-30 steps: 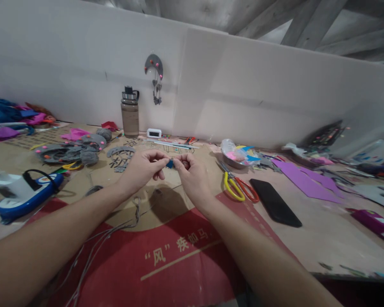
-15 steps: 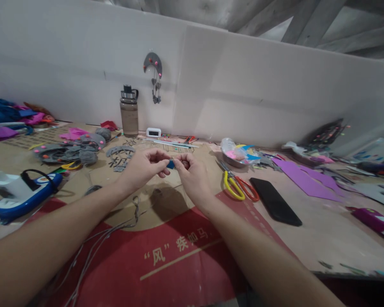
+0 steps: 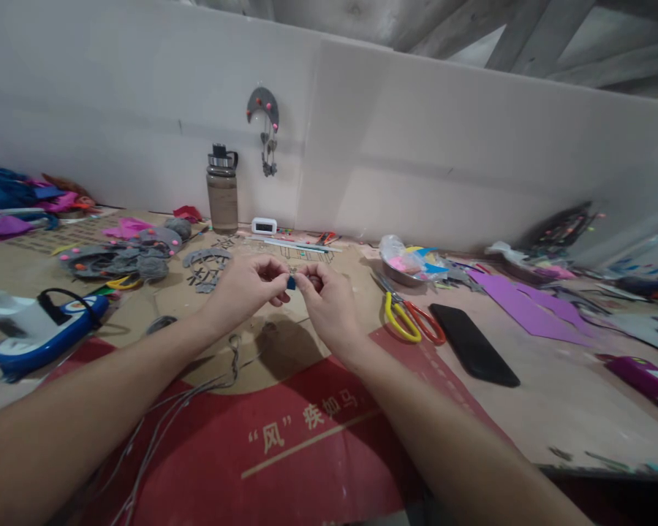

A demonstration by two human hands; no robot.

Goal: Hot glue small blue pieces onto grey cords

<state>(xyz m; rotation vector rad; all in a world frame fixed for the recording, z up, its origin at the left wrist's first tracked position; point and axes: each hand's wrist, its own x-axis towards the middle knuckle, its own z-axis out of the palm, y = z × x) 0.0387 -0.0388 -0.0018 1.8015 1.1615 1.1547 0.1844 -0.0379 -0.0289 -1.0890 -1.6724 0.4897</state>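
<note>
Both hands meet above the cardboard, fingertips nearly touching. A small blue piece (image 3: 291, 283) shows between them; its material is too small to make out. My left hand (image 3: 252, 283) is closed in a pinch at its left side. From the right, my right hand (image 3: 329, 299) pinches at the same piece, thumb against curled fingers. Grey cords (image 3: 233, 365) lie below the hands and trail toward the lower left. Grey felt cutouts (image 3: 205, 259) lie just left of my left hand.
Right of my hands lie scissors (image 3: 403, 318) with yellow and red handles, and a black phone (image 3: 474, 345). A metal bowl (image 3: 403, 274) of scraps stands behind them. A water bottle (image 3: 222, 197) stands by the wall; a blue power strip (image 3: 49, 343) sits at left.
The fingertips have shifted slightly around the blue piece, which now looks narrower and more upright. The right fingers have straightened a little. Everything else stays in place.
</note>
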